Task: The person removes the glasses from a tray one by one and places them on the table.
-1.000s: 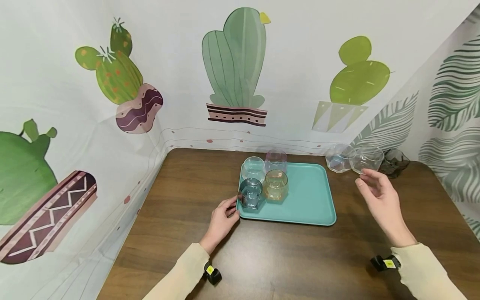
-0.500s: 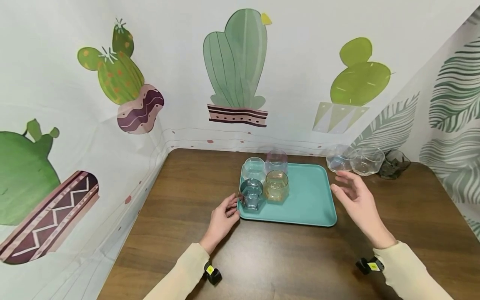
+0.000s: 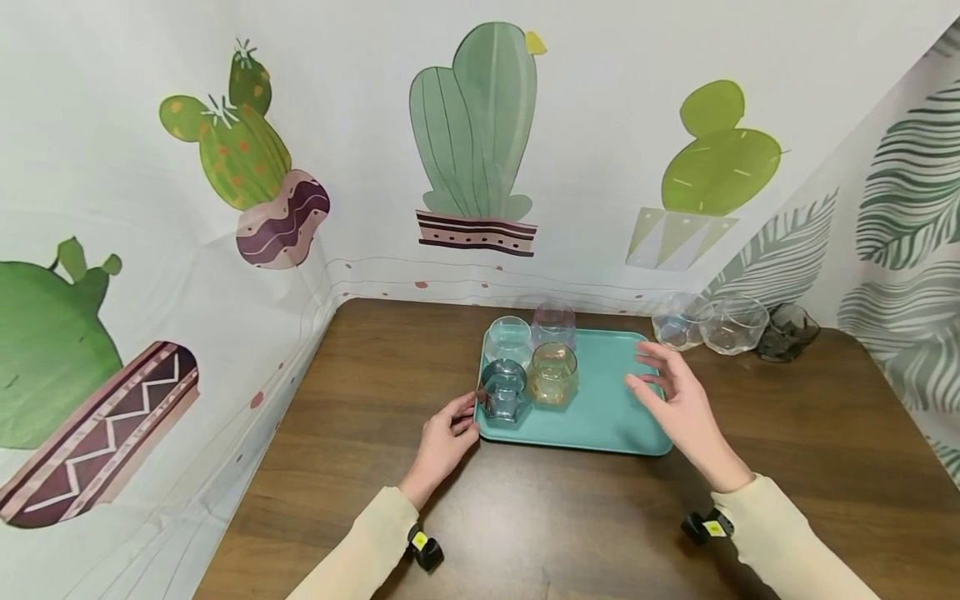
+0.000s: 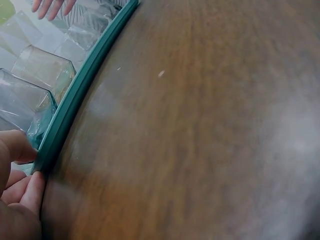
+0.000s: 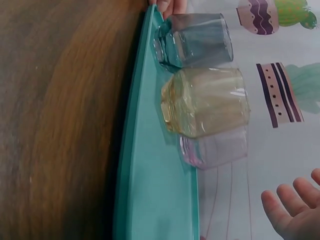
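Tray (image 3: 603,427) pinched at eight o'clock by my left hand (image 3: 442,439); tugging could topple glasses (image 3: 553,377). My right hand (image 3: 681,408) is spread, empty.

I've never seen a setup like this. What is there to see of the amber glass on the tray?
The amber glass is a see-through, yellowish tumbler with a round open mouth and a narrower, shaped base; it looks like glass or clear plastic. It stands upright on the turquoise tray, beside the blue-grey glass. Neither the left hand nor the right hand touches it.
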The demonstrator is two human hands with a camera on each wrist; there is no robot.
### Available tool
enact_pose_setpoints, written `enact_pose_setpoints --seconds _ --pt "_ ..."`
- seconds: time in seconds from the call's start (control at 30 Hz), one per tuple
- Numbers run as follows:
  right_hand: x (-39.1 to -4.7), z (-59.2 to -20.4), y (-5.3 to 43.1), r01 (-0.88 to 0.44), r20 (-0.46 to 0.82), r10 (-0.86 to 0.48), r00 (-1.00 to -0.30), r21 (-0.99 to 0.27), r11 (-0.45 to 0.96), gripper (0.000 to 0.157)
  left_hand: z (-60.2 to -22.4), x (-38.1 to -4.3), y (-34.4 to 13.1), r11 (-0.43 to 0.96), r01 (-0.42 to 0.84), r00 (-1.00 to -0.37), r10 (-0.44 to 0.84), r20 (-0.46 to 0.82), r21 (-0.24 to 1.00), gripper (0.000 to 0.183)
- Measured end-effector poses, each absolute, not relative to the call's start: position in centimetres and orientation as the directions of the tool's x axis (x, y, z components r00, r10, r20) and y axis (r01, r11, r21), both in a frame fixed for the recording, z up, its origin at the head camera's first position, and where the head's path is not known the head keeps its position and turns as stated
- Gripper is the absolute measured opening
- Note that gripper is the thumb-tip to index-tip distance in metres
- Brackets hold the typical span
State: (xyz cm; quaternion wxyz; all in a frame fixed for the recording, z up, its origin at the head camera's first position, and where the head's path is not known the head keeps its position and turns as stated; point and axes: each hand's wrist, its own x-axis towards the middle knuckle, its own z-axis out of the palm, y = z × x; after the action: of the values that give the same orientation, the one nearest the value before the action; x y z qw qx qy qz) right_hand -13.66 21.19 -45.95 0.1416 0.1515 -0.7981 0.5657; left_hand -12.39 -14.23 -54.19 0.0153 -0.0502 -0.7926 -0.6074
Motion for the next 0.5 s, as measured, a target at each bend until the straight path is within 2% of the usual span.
enact_pose_setpoints --seconds 0.2,0.5 --pt "-14.1 -46.4 20.0 -0.413 0.4 -0.108 -0.91 -0.856 0.311 0.055 -54.0 -12.4 -14.4 0.288 0.052 -0.998 0.043 0.041 0.956 0.047" --pt "-15.3 -46.8 18.5 -0.359 0.318 -0.169 -0.933 -0.864 0.353 0.057 -54.2 -12.5 -14.5 0.276 0.086 -0.996 0.059 0.073 0.957 0.044"
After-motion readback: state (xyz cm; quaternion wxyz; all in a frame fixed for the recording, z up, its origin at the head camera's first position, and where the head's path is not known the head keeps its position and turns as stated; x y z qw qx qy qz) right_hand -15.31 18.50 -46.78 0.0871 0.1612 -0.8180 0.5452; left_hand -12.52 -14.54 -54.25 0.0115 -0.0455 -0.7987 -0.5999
